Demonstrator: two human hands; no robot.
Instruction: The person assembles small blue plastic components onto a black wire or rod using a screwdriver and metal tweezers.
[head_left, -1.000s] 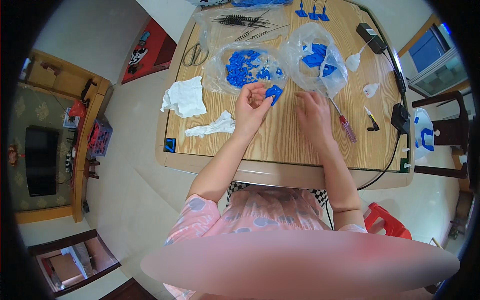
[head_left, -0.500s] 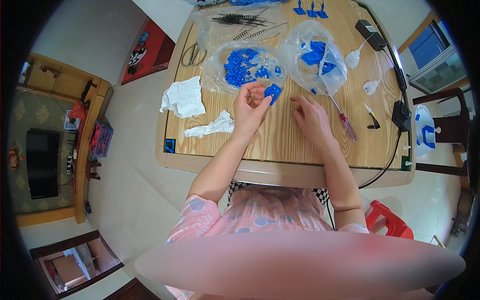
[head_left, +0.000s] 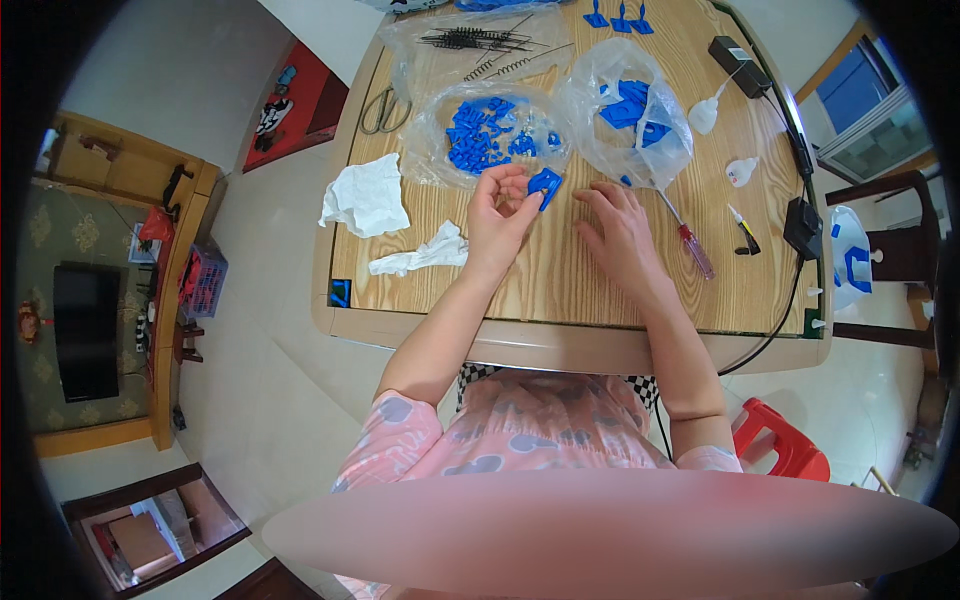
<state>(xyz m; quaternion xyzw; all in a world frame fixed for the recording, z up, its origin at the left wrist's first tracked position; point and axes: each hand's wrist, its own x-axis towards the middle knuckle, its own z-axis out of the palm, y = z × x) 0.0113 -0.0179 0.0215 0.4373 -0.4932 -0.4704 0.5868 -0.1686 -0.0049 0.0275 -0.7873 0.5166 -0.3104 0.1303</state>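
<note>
Wooden table [head_left: 600, 290], light grain, rounded corners, with a seated person in a pink patterned top working at its near edge. Left hand [head_left: 503, 212]: raised just off the tabletop, fingers curled, pinching a small blue plastic piece [head_left: 545, 185] between thumb and fingertips; the piece sits at the hand's upper right, close to the edge of the nearer bag. Right hand [head_left: 622, 232]: palm down, fingers spread and flat on the wood, holding nothing, fingertips close to the rim of the right-hand bag. Clear plastic bag of small blue parts [head_left: 490, 135]: open, lying just beyond the left hand. Second clear bag [head_left: 628, 110]: bulkier, holding larger blue parts, just beyond the right hand. Red-handled screwdriver [head_left: 690, 240]: lying on the table to the right of the right hand, near it but apart. Crumpled white tissues [head_left: 365, 195], two lots, left of the left hand. Scissors [head_left: 378, 108] at the far left. Bundle of dark metal springs [head_left: 475, 40] in a flat clear bag at the far edge. Small white squeeze bottle [head_left: 704, 115] beside the second bag. Black cable [head_left: 790, 300] trailing over the right edge.
</note>
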